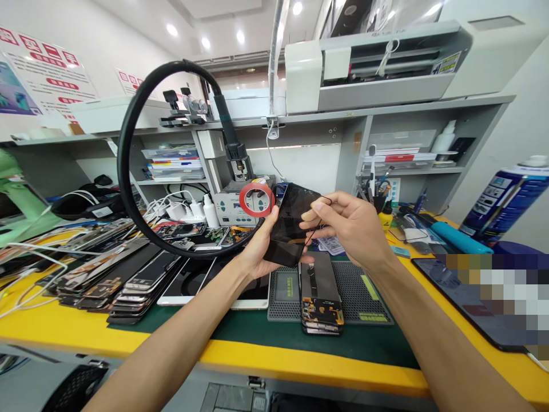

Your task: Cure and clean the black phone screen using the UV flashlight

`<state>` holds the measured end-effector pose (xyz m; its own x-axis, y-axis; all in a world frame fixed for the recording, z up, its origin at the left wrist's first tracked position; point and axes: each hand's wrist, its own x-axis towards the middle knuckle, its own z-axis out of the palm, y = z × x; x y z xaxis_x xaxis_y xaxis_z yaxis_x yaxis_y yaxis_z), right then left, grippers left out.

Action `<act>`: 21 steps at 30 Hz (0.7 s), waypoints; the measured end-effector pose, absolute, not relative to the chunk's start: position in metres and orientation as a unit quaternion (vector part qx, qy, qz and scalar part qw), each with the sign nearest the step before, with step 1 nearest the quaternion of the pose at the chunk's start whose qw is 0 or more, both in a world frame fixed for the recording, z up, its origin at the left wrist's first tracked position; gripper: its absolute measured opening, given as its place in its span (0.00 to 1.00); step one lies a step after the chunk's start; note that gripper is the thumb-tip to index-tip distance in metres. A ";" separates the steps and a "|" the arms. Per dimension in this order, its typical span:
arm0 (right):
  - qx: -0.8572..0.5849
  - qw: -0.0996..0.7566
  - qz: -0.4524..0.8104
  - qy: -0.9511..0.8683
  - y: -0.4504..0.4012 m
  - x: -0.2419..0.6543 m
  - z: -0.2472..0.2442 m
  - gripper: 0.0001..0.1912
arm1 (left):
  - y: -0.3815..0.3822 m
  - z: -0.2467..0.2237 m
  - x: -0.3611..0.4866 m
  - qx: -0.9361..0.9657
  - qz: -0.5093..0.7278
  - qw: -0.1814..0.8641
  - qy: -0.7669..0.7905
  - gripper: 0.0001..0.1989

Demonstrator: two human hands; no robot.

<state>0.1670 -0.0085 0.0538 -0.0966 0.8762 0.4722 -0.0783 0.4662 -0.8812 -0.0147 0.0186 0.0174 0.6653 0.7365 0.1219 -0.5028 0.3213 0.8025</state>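
My left hand (259, 247) is closed around the lower left side of a dark phone screen (292, 213), holding it tilted above the bench. At the screen's right edge, the fingers of my right hand (349, 226) pinch a thin black strip (316, 230) that curves away from the edge. Whether the strip is still joined to the screen along its whole length is hidden by my fingers. Just below my hands, a stack of phone screens (322, 289) with exposed flex cables lies on a grey perforated mat (364, 297).
Stacked phone screens (143, 280) and white-framed tablets (184, 300) lie to the left. A black hose (124, 154) loops up behind them near a roll of red tape (243, 200). At right are a blue spray can (500, 200) and a dark tablet (450, 292).
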 end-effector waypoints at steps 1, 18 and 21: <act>-0.322 0.589 0.404 -0.621 -0.009 0.167 0.054 0.18 | 0.019 0.017 -0.015 0.435 0.386 0.802 0.134 0.32; -0.305 0.582 0.418 -0.627 -0.010 0.168 0.055 0.18 | 0.020 0.016 -0.015 0.442 0.383 0.800 0.134 0.30; -0.302 0.580 0.421 -0.628 -0.010 0.168 0.055 0.19 | 0.021 0.015 -0.016 0.434 0.382 0.802 0.149 0.29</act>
<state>0.1678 -0.0101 0.0555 -0.1445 0.8680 0.4751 -0.1095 0.4632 -0.8795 -0.0160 0.0211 0.0155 0.6628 0.7430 0.0925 -0.4836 0.3305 0.8105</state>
